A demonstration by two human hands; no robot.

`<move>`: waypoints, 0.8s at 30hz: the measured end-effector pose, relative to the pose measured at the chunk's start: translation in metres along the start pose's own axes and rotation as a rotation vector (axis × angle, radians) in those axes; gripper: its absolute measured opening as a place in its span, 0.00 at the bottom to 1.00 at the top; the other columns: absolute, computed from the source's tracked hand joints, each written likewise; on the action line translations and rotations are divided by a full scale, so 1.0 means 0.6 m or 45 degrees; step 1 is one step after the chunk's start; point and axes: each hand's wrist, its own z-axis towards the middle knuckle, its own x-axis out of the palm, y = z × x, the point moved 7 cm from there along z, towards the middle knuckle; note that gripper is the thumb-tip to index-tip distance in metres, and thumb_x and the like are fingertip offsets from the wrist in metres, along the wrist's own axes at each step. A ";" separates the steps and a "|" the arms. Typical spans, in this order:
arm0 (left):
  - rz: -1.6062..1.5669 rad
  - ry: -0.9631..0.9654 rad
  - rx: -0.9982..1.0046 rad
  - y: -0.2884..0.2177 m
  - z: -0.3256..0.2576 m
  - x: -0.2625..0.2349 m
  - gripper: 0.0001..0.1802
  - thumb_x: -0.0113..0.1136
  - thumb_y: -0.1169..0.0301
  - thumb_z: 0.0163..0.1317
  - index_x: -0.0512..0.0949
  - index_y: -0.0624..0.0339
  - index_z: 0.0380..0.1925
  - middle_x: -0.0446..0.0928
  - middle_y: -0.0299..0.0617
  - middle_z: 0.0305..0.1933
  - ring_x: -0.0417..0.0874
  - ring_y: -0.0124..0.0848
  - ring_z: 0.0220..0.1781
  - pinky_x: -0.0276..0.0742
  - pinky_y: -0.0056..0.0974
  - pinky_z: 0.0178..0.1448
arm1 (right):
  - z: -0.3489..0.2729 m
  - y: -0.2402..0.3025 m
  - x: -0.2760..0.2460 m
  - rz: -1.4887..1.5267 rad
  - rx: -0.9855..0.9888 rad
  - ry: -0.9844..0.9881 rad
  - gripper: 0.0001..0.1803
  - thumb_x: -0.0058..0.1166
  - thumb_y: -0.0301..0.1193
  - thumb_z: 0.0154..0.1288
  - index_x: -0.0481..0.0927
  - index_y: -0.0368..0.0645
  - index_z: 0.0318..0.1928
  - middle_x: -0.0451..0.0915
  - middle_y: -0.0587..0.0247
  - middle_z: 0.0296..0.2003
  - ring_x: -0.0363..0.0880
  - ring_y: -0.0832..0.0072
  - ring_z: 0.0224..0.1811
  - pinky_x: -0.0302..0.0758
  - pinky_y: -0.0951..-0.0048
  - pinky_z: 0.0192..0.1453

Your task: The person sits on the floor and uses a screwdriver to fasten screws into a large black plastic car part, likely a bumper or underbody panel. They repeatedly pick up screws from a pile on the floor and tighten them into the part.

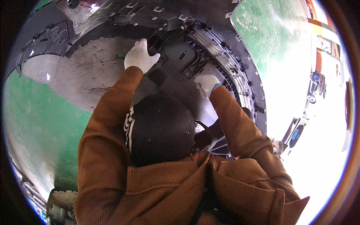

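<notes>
**Both gloved hands on the inner side of a car bumper**

The left hand (140,56), in a white work glove, lies spread with the thumb out and the fingers pressed onto the ribbed black plastic. It is closed on nothing. The right hand (207,84), in a white glove with a blue cuff, is curled against the panel. Whether it pinches a clip or a small tool cannot be told, since the fingers are turned away.

Both hands rest on the front bumper cover (176,56), which lies inner face up on the floor just ahead of the person. The grille (228,63), with its bright slats, curves along the bumper's right side, just beside the right hand.

By the look of it, the step in hand is work on a fastening at the back of the grille, the left hand bracing while the right works. Any next move calls for keeping that brace and feeling for the small tabs, which the black cap (161,129) partly hides.

Around the bumper are the green floor (41,120) and a bare grey patch (93,71).
</notes>
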 end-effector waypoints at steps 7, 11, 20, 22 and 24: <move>-0.049 0.101 0.152 0.015 0.004 -0.004 0.52 0.75 0.56 0.61 0.56 0.58 0.79 0.72 0.56 0.69 0.81 0.52 0.69 0.81 0.52 0.70 | -0.063 0.165 -0.092 -0.598 -0.759 -0.087 0.14 0.64 0.32 0.58 0.87 0.40 0.43 0.87 0.46 0.43 0.88 0.54 0.52 0.83 0.59 0.56; -0.054 0.120 0.129 0.013 -0.008 -0.017 0.53 0.76 0.61 0.60 0.55 0.56 0.80 0.71 0.56 0.71 0.80 0.52 0.69 0.81 0.52 0.71 | -0.087 0.331 -0.096 -0.271 -0.311 -0.369 0.26 0.50 0.37 0.70 0.80 0.45 0.66 0.85 0.38 0.55 0.83 0.42 0.60 0.78 0.52 0.67; -0.052 0.105 0.133 0.023 -0.007 -0.008 0.52 0.76 0.60 0.61 0.56 0.55 0.80 0.71 0.56 0.71 0.81 0.52 0.69 0.81 0.52 0.71 | -0.026 0.344 -0.052 -0.288 -0.164 -0.345 0.26 0.50 0.36 0.69 0.81 0.48 0.66 0.85 0.41 0.57 0.83 0.43 0.61 0.78 0.50 0.67; -0.047 0.080 0.145 0.024 -0.004 -0.008 0.51 0.76 0.60 0.61 0.56 0.55 0.79 0.71 0.56 0.70 0.81 0.51 0.68 0.82 0.52 0.70 | -0.021 0.339 -0.053 -0.285 -0.174 -0.357 0.26 0.50 0.36 0.69 0.81 0.48 0.65 0.85 0.42 0.57 0.83 0.43 0.61 0.78 0.50 0.67; -0.057 0.069 0.162 0.023 -0.004 -0.007 0.51 0.76 0.60 0.61 0.57 0.55 0.79 0.71 0.56 0.70 0.82 0.52 0.67 0.82 0.52 0.69 | -0.026 0.341 -0.054 -0.292 -0.169 -0.364 0.26 0.50 0.36 0.69 0.82 0.48 0.65 0.85 0.42 0.57 0.83 0.43 0.61 0.77 0.50 0.68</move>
